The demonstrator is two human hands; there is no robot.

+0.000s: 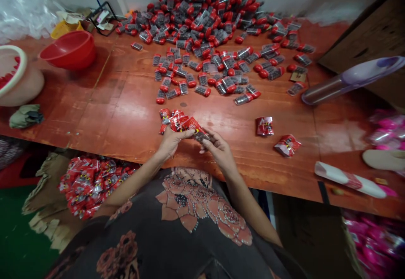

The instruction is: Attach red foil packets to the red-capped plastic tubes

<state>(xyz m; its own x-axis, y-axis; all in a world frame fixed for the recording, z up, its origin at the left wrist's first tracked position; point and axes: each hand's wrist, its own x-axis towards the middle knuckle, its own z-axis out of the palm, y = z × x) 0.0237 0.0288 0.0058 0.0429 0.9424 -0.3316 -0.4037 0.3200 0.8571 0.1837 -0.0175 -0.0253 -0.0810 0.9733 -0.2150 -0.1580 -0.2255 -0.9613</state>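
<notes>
My left hand (172, 140) is closed round a bunch of red printed wrappers (177, 121), fanned out above its fingers. My right hand (218, 146) pinches a small clear tube with a red cap (200, 135), which is partly inside the nearest red wrapper. Both hands meet just over the near edge of the red wooden table (120, 114). Two wrapped packets (265, 126) (287, 145) lie on the table to the right of my hands.
A large heap of red-capped tubes (209, 22) covers the far middle of the table, with loose ones (202, 79) spread nearer. A red bowl (70, 49) and a cream basin (17, 79) stand at the left. A box of wrapped packets (91, 184) sits below, left of my lap.
</notes>
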